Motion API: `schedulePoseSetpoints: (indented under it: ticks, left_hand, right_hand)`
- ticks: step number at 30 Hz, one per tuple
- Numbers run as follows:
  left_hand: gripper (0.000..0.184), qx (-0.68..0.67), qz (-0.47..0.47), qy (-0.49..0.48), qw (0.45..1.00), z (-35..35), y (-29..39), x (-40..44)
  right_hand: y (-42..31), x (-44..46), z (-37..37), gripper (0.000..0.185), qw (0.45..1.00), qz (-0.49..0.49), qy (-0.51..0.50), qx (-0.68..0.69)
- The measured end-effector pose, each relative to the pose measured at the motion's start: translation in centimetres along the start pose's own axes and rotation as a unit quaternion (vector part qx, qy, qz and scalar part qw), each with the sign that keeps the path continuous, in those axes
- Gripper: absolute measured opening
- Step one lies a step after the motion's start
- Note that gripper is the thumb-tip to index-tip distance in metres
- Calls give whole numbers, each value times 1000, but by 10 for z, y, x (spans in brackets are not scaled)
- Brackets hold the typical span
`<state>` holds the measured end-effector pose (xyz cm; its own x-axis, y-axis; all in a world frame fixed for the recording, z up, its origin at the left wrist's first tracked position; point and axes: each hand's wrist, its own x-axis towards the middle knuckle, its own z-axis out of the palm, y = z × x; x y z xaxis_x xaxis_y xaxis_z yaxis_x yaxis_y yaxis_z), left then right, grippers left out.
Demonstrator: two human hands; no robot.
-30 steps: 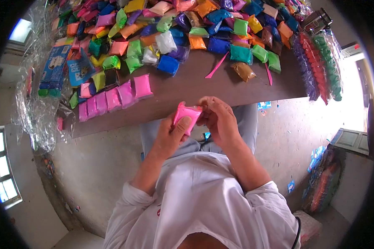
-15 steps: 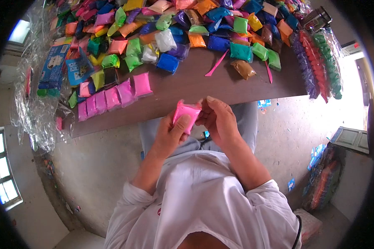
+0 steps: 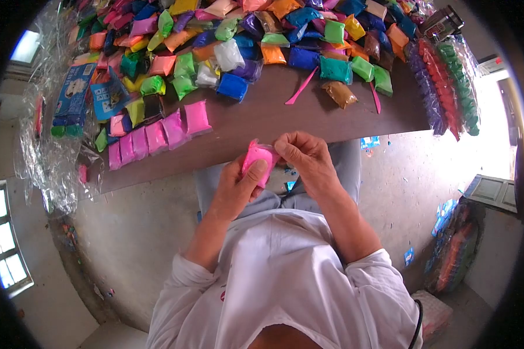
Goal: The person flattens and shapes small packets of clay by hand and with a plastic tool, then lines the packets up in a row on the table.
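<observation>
My left hand is closed around a small pink packet, its thumb pressed flat on the front. It looks like a clear plastic pouch filled with soft pink clay. At the packet's right edge, my right hand pinches the clear wrapping between thumb and fingers. Both hands are held over my lap, just off the table's front edge. A row of several pink packets lies on the table to the left of the hands.
Many coloured packets are heaped across the back of the brown table. Two pink plastic sticks and a brown packet lie nearer. Clear plastic bags hang at the left; long packed strips lie at the right.
My right hand has turned and its fingers have come together on the packet's right edge. The left hand keeps its hold, almost unmoved.
</observation>
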<state>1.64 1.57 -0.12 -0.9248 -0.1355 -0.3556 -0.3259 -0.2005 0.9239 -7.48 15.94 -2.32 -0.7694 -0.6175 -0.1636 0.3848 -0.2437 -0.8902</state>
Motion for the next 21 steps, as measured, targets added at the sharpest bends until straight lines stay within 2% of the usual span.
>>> schedulePoseSetpoints:
  ticks: [1, 3, 8, 11, 16, 17, 19, 21]
  left_hand:
    - [40, -3, -2, -1, 1000, 0, 0, 0]
    - [41, -6, -4, -2, 1000, 0, -1, 0]
    - [37, -37, -14, -9, 999, -5, -5, -1]
    - [39, -46, -28, 5, 999, -6, -5, -2]
    - [40, -30, -13, -14, 999, -7, -6, -2]
    - [39, -27, -12, -13, 999, -6, -5, -2]
    - [38, -30, -13, -15, 999, -6, -2, -2]
    - [37, -33, -15, -17, 999, -7, -1, -3]
  right_hand:
    - [2, 0, 1, 20, 1000, 0, 0, 1]
    - [8, 1, 3, 19, 994, 1, 60, 91]
    - [-6, 1, -7, 21, 992, 5, 98, 78]
    - [-9, -1, -13, 18, 998, -1, 60, 36]
    - [-18, -2, 0, 16, 988, -40, 6, -148]
    - [-19, -1, -1, 16, 988, -41, 6, -148]
    - [-20, 0, -2, 18, 971, -20, -10, -236]
    - [-16, 1, -1, 18, 974, -22, -6, -223]
